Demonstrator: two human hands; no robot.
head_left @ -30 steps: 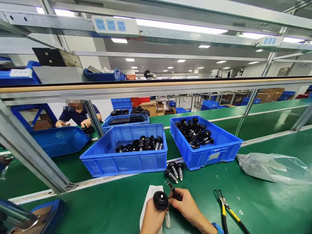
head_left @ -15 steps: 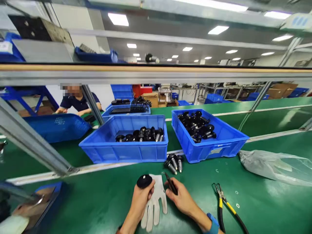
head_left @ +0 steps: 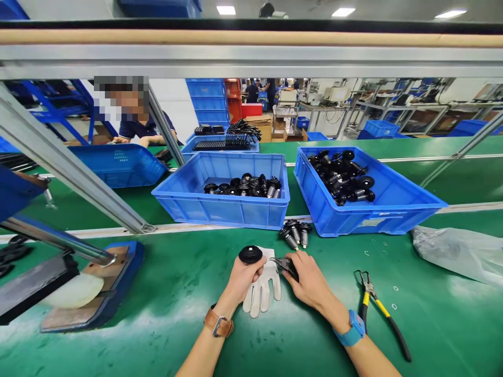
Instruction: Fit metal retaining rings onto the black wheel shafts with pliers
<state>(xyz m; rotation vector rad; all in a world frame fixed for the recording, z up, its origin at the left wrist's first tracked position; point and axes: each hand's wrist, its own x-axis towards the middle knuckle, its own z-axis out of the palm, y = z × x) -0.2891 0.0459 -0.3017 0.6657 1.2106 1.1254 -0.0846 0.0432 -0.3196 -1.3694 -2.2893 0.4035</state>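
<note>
My left hand (head_left: 244,278) is closed around a black round-topped part (head_left: 250,255), its disc facing up and its lower portion hidden in my fingers. In my right hand (head_left: 307,277) is a pair of dark pliers (head_left: 286,265), the thin tips pointing left toward the part but apart from it. A whitish work glove (head_left: 264,294) lies flat on the bench beneath and between my hands. Just beyond my right hand, several similar black parts with grey shafts (head_left: 295,233) rest in a small group.
Two blue bins, left (head_left: 223,208) and right (head_left: 377,212), hold more black parts. Yellow-and-black-handled pliers (head_left: 379,309) and small rings (head_left: 395,288) lie right, near a plastic bag (head_left: 451,254). A press-like fixture (head_left: 94,290) stands left; a co-worker (head_left: 143,128) sits across the bench.
The head view has tilted downward, so the bench and both my wrists show more. The pliers in my right hand have turned, their tips now pointing left toward the black part.
</note>
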